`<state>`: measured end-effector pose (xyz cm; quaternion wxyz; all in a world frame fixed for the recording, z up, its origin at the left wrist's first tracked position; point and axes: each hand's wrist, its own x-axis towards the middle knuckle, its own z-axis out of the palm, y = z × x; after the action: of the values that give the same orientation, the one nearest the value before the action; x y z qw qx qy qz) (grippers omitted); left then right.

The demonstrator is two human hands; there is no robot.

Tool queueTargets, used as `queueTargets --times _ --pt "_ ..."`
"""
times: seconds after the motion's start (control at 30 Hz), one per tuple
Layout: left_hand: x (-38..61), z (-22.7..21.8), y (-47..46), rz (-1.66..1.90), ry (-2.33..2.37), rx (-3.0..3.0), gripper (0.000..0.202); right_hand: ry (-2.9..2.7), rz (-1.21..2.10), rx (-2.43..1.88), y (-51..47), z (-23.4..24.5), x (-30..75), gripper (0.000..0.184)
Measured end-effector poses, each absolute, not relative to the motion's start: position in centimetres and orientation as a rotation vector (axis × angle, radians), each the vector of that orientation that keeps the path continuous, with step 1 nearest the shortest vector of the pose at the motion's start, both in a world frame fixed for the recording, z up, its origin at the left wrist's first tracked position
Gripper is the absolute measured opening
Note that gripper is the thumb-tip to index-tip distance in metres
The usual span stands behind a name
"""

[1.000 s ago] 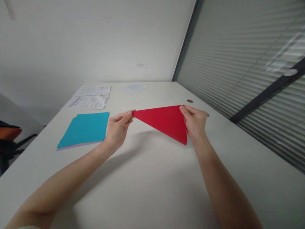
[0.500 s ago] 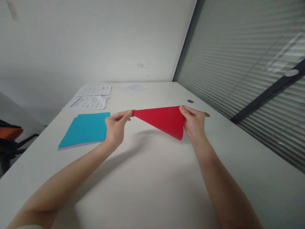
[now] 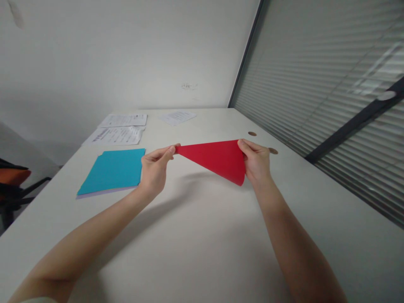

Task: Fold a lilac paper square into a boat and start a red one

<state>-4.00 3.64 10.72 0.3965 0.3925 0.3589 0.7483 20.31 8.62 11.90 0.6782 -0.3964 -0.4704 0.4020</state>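
Head cam: red paper (image 3: pixel 217 159), folded to a triangle, held in the air above white table (image 3: pixel 202 235). L hand (image 3: pixel 154 170) pinches its left tip w/ thumb + forefinger; R hand (image 3: pixel 257 162) pinches the right corner, lower point curling under. Risk: uneven pull or loose pinch could let the layers slip out of alignment, or crease/tear the tip. Blue sheets (image 3: pixel 112 170) lie flat near L hand. Printed pages (image 3: pixel 118 130) at far edge carry text, too small to read; no brands visible.
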Motion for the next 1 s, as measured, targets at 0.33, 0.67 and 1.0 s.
queueTargets --times 0.33,0.67,1.0 --pt "-4.3 9.7 4.1 1.885 1.001 1.082 0.016 -1.035 0.878 -0.887 8.4 12.6 20.5 0.016" --pt "-4.6 9.5 4.2 1.935 1.070 1.137 0.013 -1.113 0.771 -0.919 8.7 12.0 20.9 0.017" --pt "-4.6 9.5 4.3 1.848 1.032 1.058 0.018 -1.147 0.692 -0.958 8.8 11.8 20.9 0.025"
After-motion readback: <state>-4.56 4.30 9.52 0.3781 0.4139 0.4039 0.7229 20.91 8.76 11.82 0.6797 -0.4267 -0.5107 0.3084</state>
